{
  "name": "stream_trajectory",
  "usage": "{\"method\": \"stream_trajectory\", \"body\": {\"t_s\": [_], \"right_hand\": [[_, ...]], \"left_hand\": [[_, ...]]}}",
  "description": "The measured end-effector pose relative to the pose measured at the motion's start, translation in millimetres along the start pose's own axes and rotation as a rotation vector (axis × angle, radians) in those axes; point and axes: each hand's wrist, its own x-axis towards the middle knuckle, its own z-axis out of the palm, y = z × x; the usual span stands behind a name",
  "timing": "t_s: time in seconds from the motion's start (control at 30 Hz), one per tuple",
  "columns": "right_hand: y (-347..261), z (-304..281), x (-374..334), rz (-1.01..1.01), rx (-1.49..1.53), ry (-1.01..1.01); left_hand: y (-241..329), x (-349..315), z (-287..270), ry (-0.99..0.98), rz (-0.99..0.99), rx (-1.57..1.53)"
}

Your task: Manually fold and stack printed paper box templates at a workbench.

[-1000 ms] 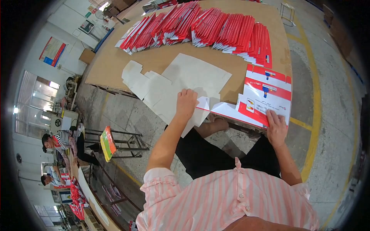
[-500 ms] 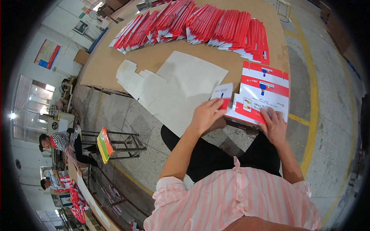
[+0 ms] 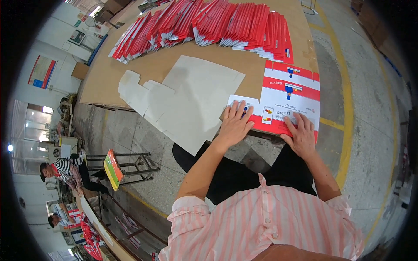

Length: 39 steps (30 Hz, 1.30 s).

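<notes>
A red and white printed carton blank (image 3: 283, 96) lies flat at the table's near right edge. My left hand (image 3: 235, 125) rests on its white side flap, fingers spread and pressing down. On the lower panel of the same blank lies my right hand (image 3: 301, 132), its fingers stretched out. Neither hand grips anything. To the left, a plain pale cardboard sheet (image 3: 196, 95) with cut-out tabs lies on the table and hangs over its near edge.
Folded red and white cartons (image 3: 209, 24) lean in a long overlapping row across the far side of the brown table (image 3: 104, 87). Left of me stands a metal-frame stool (image 3: 139, 165) with coloured sheets on it. Two people (image 3: 65, 169) sit at another table at the lower left.
The side flap, raised between my left fingers before, now lies flat under that hand. My right hand has stayed on the blank. The view has shifted slightly.
</notes>
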Motion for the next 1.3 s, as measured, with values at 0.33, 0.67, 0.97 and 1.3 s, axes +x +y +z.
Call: {"method": "stream_trajectory", "body": {"t_s": [0.33, 0.67, 0.97, 1.3], "right_hand": [[-46.8, 3.5, -44.4, 0.485, 1.371, -0.193], [31.8, -62.0, -71.4, 0.864, 1.519, 0.102], [254.8, -111.0, 34.1, 0.768, 0.680, -0.317], [269.9, 99.8, 306.5, 0.706, 0.299, 0.059]], "left_hand": [[24.3, 72.2, -16.8, -0.452, -0.025, -0.007], [32.4, 12.8, -66.4, -0.112, -0.125, -0.857], [-59.3, -84.3, -98.2, -0.388, -0.479, 0.026], [-63.1, -119.2, -84.1, -0.509, -0.552, 0.137]]}}
